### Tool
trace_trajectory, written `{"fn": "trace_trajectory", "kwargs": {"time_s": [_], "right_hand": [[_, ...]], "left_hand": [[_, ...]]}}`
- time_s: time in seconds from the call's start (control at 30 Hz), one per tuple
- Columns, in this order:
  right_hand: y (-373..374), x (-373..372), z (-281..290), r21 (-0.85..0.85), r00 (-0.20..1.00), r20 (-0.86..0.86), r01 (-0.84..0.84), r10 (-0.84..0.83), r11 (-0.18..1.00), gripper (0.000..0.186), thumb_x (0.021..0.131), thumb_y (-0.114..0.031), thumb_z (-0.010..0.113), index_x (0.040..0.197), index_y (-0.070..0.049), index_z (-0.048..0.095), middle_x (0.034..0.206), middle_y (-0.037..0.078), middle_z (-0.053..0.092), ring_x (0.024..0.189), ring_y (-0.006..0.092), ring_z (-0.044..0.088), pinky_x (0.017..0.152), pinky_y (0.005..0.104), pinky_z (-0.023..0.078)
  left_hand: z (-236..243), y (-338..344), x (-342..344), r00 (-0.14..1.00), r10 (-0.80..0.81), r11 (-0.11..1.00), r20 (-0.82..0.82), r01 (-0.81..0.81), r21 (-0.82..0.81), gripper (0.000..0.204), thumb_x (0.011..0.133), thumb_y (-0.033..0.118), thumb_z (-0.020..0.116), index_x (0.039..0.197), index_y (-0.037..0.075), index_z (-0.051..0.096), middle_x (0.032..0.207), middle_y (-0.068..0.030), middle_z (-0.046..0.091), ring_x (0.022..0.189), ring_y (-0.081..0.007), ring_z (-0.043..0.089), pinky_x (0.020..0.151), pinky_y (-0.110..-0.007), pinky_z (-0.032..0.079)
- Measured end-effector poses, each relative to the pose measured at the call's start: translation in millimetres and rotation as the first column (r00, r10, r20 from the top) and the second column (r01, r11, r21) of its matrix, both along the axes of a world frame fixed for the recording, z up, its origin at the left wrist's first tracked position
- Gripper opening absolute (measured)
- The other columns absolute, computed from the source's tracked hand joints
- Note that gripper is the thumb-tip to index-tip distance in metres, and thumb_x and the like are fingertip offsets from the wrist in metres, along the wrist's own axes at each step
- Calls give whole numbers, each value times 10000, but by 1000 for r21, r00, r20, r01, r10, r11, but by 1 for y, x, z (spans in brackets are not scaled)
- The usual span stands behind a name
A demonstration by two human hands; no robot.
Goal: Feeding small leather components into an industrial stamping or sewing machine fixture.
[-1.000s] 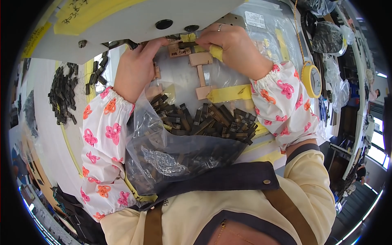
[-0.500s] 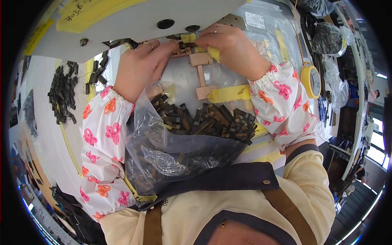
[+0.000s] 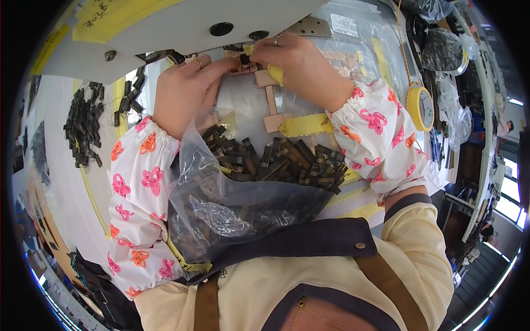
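Observation:
Under the pale machine head [image 3: 182,33], my two hands meet at a small work spot. My right hand [image 3: 303,69] pinches a small dark fabric tab [image 3: 245,58], with yellow tape wrapped on a finger. My left hand [image 3: 190,91] wears a ring; its fingers are bent together and its index fingertip reaches to the left end of the tab. What its thumb and other fingers press on is hidden. A pinkish block with handwriting [image 3: 244,70] lies just below the tab. Nearer to me, a clear plastic bag [image 3: 248,207] holds many dark folded tabs [image 3: 276,160].
A heap of dark tabs [image 3: 84,124] lies on the left, with a smaller string of them [image 3: 130,99] beside my left wrist. Tan pieces [image 3: 270,102] and yellow tape [image 3: 309,126] are stuck to the surface. A yellow tape roll [image 3: 421,108] stands right of my right sleeve.
My right hand has moved left, carrying the dark tab toward my left fingertips, and less of the tab shows. My left hand has stayed nearly in place.

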State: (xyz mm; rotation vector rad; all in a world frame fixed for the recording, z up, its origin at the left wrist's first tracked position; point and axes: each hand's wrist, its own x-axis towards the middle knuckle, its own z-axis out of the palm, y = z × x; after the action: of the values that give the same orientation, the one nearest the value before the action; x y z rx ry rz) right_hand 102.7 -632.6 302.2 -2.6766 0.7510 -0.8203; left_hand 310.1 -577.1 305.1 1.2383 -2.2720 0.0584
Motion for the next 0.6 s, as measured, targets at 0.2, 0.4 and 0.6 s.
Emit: {"fn": "trace_trajectory", "kwargs": {"time_s": [0.2, 0.4, 0.6], "right_hand": [[3, -1, 8, -56, 1000, 17, 20, -19, 998, 170, 665, -16, 577, 805, -50, 666, 841, 90, 620, 826, 289, 584, 710, 377, 490], [1, 2, 10, -115, 990, -137, -2, -14, 993, 137, 659, -32, 582, 772, -54, 657, 811, 100, 614, 815, 278, 592, 707, 360, 497], [-2, 1, 8, -129, 994, -101, -48, 35, 990, 131, 657, -48, 589, 773, -48, 651, 775, 110, 605, 796, 284, 597, 700, 367, 497]], "left_hand": [[-1, -2, 3, 1000, -19, 1000, 16, 20, -24, 269, 716, 73, 601, 954, 194, 632, 639, -34, 507, 567, -226, 563, 499, -333, 465], [-3, -3, 3, 999, -38, 999, -8, 37, -26, 276, 718, 69, 600, 961, 196, 631, 634, -30, 504, 566, -224, 563, 498, -330, 467], [1, -2, 0, 996, -33, 998, 84, 28, 64, 369, 761, 5, 538, 1070, 190, 617, 668, -62, 518, 593, -272, 534, 553, -366, 438]]}}
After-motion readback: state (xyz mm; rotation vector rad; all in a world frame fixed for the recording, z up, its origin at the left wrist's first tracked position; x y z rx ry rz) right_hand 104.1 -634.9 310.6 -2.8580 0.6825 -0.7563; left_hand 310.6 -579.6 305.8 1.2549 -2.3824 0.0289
